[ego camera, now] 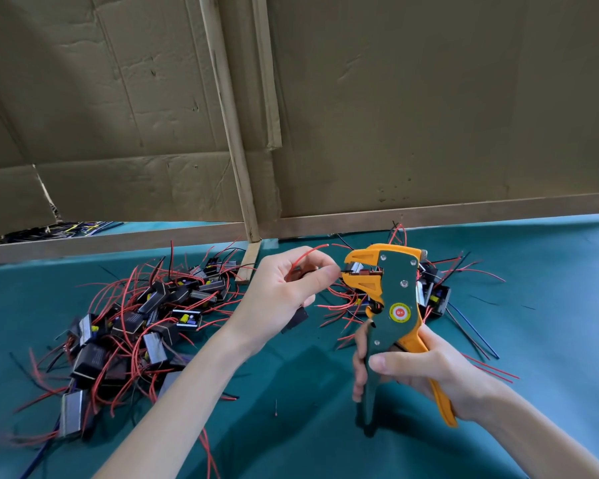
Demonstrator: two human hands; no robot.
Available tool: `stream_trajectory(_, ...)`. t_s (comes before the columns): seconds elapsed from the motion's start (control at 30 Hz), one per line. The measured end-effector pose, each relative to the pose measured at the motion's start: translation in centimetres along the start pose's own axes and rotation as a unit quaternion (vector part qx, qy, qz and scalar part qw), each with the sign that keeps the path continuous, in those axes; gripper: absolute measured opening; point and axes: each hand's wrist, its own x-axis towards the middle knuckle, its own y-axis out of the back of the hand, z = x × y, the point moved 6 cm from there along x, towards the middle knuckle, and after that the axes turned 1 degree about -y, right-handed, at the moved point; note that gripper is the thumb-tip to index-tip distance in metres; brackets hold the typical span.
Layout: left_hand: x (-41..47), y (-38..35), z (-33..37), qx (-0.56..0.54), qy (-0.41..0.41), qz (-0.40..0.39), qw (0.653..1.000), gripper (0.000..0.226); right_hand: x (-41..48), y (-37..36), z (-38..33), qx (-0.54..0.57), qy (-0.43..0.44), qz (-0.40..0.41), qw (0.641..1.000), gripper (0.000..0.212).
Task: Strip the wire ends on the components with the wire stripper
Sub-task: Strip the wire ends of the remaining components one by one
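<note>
Wire stripper [393, 299] held upright in right hand [415, 368], fingers wrapped round green and orange handles, closed firmly on them; head of tool points to 9 o'clock. Stripper mouth looks nearly closed, with a short dark bit between the blades; whether that is a wire end, cannot tell.

Left hand [284, 295] sits just beside the stripper head at its 9 o'clock. Thumb and forefinger pinched together right at the mouth of the tool. A red wire [308, 254] arcs up out of this pinch toward 1 o'clock. A black component [295, 319] hangs below the palm, partly hidden by the hand.

Pile of components [146, 319], black boxes with red and black leads, lies on the green desk [291, 426] at 9 o'clock of the left hand, well apart from the tool. Second, smaller pile [433, 292] sits behind the stripper at 3 o'clock, partly hidden by it. Loose red offcut [276, 407] on the desk between the forearms.

Cardboard wall [429, 115] stands along the far edge at 12 o'clock.
</note>
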Motion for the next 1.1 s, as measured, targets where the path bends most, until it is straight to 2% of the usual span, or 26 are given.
stream_trajectory(0.2,0.0,0.0,-0.1,0.01,-0.003,-0.002,1.0,0.01,0.0,0.1,0.0,-0.044,-0.002,0.056,0.997,0.015)
stream_trajectory(0.3,0.0,0.0,-0.3,0.009,0.003,-0.005,1.0,0.008,-0.1,0.1,0.4,-0.024,0.006,0.085,0.996,0.018)
stream_trajectory(0.37,0.1,-0.1,-0.5,-0.057,0.025,-0.006,0.998,0.01,0.0,0.2,0.7,-0.021,0.021,0.135,0.99,0.022)
stream_trajectory(0.47,0.0,-0.5,-1.2,-0.178,0.07,-0.017,0.981,0.026,0.0,1.0,1.0,-0.036,0.024,0.217,0.975,0.027)
stream_trajectory(0.53,-0.1,-0.8,-1.5,-0.182,0.071,-0.025,0.98,0.028,0.0,1.2,0.9,-0.029,0.015,0.202,0.979,0.026)
stream_trajectory(0.63,-0.1,-0.6,-1.8,-0.178,0.078,-0.012,0.981,0.026,0.4,0.7,0.6,0.06,0.014,0.122,0.991,0.022)
stream_trajectory(0.7,0.1,0.0,-1.9,-0.112,0.072,0.015,0.991,0.032,0.5,0.4,0.3,0.09,0.026,0.082,0.992,0.023)
stream_trajectory(0.77,0.1,0.6,-1.7,0.013,0.05,0.03,0.998,0.034,0.5,0.5,0.2,0.09,0.032,0.07,0.993,0.023)
stream_trajectory(0.9,-0.2,0.4,-1.2,0.258,-0.015,0.01,0.966,0.035,0.5,0.8,0.4,0.069,0.014,0.048,0.996,0.025)
stream_trajectory(1.0,-0.4,-0.2,-1.0,0.359,-0.053,-0.001,0.932,0.028,0.5,0.6,1.0,0.054,-0.004,0.025,0.998,0.028)
stream_trajectory(1.1,-0.4,-0.4,-1.3,0.378,-0.052,-0.027,0.924,0.027,0.6,0.1,1.1,0.034,-0.007,0.0,0.999,0.025)
